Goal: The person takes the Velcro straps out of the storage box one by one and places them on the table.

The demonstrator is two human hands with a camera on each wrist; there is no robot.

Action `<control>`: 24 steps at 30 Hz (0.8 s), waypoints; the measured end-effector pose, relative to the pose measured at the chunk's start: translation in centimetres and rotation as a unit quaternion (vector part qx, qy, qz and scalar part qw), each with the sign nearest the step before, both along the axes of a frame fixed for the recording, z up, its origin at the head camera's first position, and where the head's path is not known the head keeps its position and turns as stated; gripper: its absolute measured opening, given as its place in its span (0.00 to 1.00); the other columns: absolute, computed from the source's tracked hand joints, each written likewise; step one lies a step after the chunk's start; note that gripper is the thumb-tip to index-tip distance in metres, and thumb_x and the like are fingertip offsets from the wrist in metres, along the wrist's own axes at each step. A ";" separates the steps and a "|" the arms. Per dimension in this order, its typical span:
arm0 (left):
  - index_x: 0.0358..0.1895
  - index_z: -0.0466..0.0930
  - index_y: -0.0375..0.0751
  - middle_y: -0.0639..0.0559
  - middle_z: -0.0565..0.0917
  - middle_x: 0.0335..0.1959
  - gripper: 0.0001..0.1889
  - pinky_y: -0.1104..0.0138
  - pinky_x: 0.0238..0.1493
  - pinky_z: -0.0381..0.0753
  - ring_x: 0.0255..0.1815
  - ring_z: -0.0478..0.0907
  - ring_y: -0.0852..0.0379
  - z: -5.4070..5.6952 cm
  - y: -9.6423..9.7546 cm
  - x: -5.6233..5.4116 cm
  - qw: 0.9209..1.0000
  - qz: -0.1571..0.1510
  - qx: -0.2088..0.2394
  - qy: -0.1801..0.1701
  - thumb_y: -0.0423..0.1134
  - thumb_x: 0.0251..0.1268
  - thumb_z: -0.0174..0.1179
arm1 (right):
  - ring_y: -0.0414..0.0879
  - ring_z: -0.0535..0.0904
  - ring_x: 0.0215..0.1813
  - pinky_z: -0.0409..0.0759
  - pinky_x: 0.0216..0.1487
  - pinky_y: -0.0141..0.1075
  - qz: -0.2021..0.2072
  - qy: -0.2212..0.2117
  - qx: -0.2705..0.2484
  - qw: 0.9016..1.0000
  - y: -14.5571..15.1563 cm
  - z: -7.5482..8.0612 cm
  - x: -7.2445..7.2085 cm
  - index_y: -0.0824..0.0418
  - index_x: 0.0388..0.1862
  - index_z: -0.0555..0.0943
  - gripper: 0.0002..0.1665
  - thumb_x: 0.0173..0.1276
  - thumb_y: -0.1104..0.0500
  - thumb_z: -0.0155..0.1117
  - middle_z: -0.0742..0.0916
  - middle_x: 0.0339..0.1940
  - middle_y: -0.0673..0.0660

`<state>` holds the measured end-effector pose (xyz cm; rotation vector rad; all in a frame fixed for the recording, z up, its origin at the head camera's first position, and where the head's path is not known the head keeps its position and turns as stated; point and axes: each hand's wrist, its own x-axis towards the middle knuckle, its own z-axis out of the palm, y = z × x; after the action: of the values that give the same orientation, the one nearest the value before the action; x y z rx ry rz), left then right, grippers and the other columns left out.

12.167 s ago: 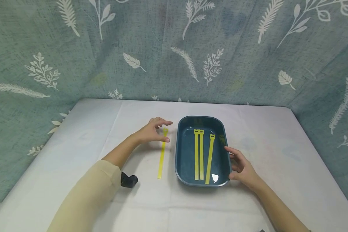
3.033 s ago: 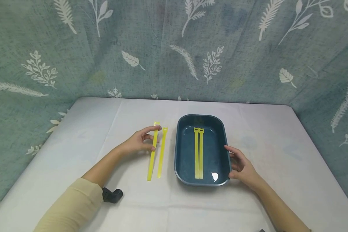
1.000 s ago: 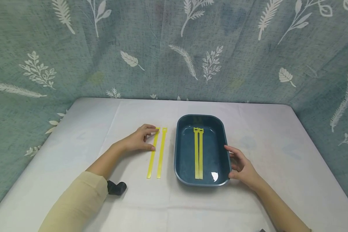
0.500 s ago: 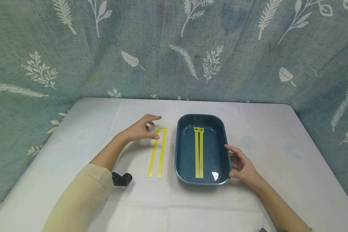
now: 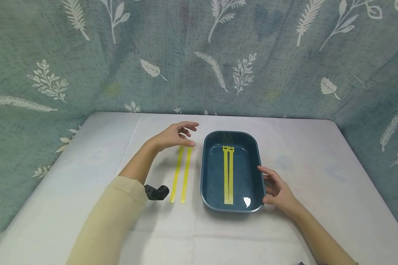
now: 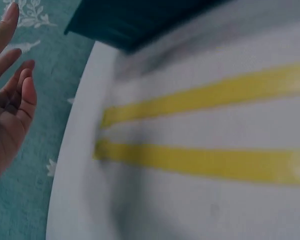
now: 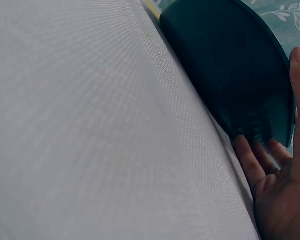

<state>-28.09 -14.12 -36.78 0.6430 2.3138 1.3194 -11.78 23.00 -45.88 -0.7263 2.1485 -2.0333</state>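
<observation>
Two yellow strap-like cable ties with slotted heads lie side by side on the table, a left one [image 5: 176, 176] and a right one [image 5: 186, 176]. My left hand [image 5: 175, 136] hovers above their far ends, fingers loosely bent and holding nothing. In the left wrist view both table ties, an upper one [image 6: 205, 97] and a lower one [image 6: 205, 161], lie apart from the hand. Inside the dark teal tray [image 5: 212, 180] lie two more cable ties [image 5: 226, 176], nearly parallel. My right hand [image 5: 278, 191] rests against the tray's right side, its fingertips touching wall and rim.
A white cloth covers the table [image 5: 318, 165]. Behind it hangs a green-blue curtain [image 5: 185, 73] with white leaf prints. A black wrist camera [image 5: 157, 192] juts from the left sleeve, close to the left cable tie.
Earlier three ties lay in the tray and one on the table. My left hand laid one beside that tie, let go, then moved up and right. The right hand stays put.
</observation>
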 end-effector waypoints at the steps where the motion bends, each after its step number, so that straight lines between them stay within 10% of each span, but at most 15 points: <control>1: 0.69 0.65 0.48 0.44 0.70 0.63 0.37 0.56 0.60 0.69 0.60 0.66 0.39 0.3 0.4 -0.1 1.000 -0.002 0.005 0.000 0.37 0.54 0.69 | 0.39 0.73 0.59 0.77 0.53 0.30 0.001 0.000 -0.002 1.000 0.0 0.0 0.0 0.64 0.72 0.57 0.49 0.57 0.54 0.72 0.70 0.65 0.53; 13: 0.68 0.66 0.49 0.48 0.71 0.62 0.34 0.58 0.54 0.73 0.57 0.69 0.48 2.5 4.9 -0.8 0.999 -0.035 0.016 -0.016 0.39 0.56 0.67 | 0.40 0.74 0.59 0.78 0.53 0.31 0.007 0.005 -0.013 1.000 0.1 -0.1 0.0 0.65 0.72 0.58 0.49 0.57 0.54 0.72 0.70 0.65 0.53; 24: 0.67 0.67 0.46 0.44 0.72 0.59 0.32 0.61 0.58 0.73 0.54 0.75 0.53 2.2 9.5 -0.7 0.995 -0.086 0.000 -0.057 0.37 0.57 0.66 | 0.39 0.72 0.59 0.78 0.52 0.31 -0.001 0.008 -0.001 1.000 0.0 0.0 0.0 0.64 0.72 0.58 0.49 0.57 0.55 0.73 0.70 0.66 0.52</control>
<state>-28.80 -4.61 -34.59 0.7315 2.1166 1.2438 -11.81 22.98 -45.83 -0.7433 2.1570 -2.0390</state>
